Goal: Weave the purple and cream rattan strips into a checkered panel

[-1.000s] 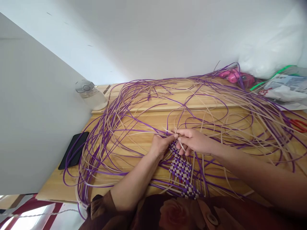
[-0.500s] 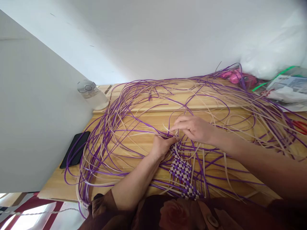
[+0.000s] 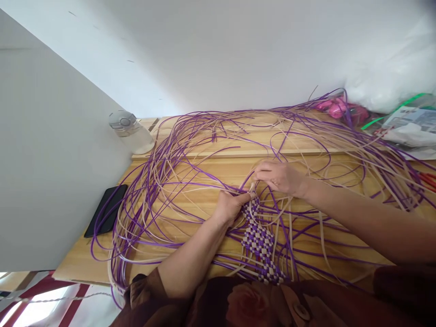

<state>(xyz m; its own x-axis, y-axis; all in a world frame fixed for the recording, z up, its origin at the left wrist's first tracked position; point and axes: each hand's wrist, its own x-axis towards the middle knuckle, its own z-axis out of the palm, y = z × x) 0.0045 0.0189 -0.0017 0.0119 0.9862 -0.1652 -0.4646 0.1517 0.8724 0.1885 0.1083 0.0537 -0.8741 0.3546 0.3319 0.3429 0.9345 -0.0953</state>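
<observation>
A strip of purple and beige checkered weaving (image 3: pixel 259 240) lies on the table in front of me, long loose strands running out from both its sides. My left hand (image 3: pixel 230 206) grips its far end, thumb on top and fingers tucked underneath. Just beyond, my right hand (image 3: pixel 277 176) pinches a beige strand (image 3: pixel 252 186) that rises from that end. A loop of beige strand (image 3: pixel 269 223) hangs over the weaving's right side. The tips of my right fingers are partly hidden.
Bundled purple and beige strands (image 3: pixel 153 168) arc around the wooden table (image 3: pixel 204 163). A black phone (image 3: pixel 106 211) and a clear bottle (image 3: pixel 131 131) are at the left. Pink items (image 3: pixel 337 108), a plastic bag (image 3: pixel 405 122) and red-handled scissors (image 3: pixel 427 179) lie at the right.
My right hand has moved a little to the right, pulling at the strand by the weaving's far end. My left hand keeps its hold in the same place.
</observation>
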